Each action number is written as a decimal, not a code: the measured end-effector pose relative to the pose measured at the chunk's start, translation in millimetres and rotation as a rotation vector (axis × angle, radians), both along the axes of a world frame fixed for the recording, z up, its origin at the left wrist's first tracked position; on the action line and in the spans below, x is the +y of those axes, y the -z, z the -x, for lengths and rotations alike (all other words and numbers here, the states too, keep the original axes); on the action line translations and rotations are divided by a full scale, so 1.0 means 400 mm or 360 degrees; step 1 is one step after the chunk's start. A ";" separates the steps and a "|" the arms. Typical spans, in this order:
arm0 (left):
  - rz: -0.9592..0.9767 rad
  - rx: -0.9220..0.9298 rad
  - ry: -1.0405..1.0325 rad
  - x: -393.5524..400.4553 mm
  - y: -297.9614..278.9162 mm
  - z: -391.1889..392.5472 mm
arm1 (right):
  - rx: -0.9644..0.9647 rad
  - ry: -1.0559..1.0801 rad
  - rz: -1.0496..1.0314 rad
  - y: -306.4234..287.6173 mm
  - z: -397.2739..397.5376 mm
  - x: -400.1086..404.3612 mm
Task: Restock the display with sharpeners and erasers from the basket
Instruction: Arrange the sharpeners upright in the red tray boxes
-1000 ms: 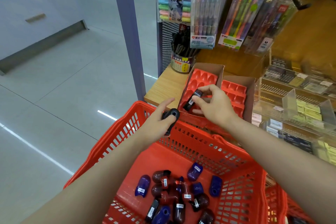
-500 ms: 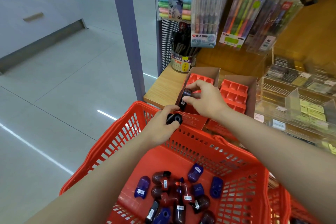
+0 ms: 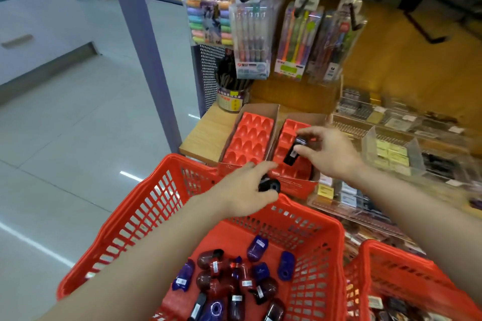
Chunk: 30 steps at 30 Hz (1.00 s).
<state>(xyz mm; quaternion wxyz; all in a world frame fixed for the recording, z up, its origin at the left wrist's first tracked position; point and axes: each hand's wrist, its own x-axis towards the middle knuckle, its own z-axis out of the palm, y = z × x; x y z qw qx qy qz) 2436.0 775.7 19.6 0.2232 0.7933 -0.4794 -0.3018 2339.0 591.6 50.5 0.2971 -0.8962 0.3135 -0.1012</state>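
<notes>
Over the right tray point(image 3: 292, 148), the right hand point(image 3: 331, 156) pinches a black sharpener point(image 3: 293, 151); seat it upright in one pocket. Nearer the basket point(image 3: 156, 206), the left hand point(image 3: 245, 190) grips another sharpener point(image 3: 270, 186).

From my remote seat I note bright, even indoor lighting. Streaks of overhead light glare on the tiled floor point(image 3: 78, 122) left of the red basket point(image 3: 146, 211). Beyond the basket, the wooden shelf backing point(image 3: 407, 65) glows warm yellow. Motion blur softens the whole frame, worst right of the basket. Wide-angle distortion bends the purple post point(image 3: 140, 41) and frame edges.
</notes>
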 end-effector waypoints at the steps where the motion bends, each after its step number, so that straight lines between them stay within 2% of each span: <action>1: -0.0082 0.0052 0.0030 -0.008 0.014 0.011 | 0.0000 -0.0019 0.0017 0.008 0.000 0.008; 4: -0.0197 0.0126 0.0004 -0.014 0.048 0.023 | -0.0009 -0.0096 0.0057 0.033 -0.015 0.029; 12: -0.0161 0.0142 -0.0066 -0.014 0.073 -0.002 | 0.0024 -0.0092 0.0137 0.061 -0.035 0.036; 16: -0.0157 0.0163 -0.0064 -0.005 0.081 -0.007 | 0.0113 -0.0205 0.0251 0.075 -0.029 0.040; 26: -0.0074 0.0370 -0.0141 0.008 0.059 0.015 | 0.0297 -0.0311 0.0129 0.055 -0.023 0.041; 28: -0.0023 0.0513 -0.0182 0.011 0.036 0.018 | 0.0131 -0.0245 0.0103 0.024 -0.008 0.045; 30: 0.0091 0.0676 -0.0278 0.017 0.001 0.021 | -0.0167 -0.0012 0.0016 -0.014 0.020 0.057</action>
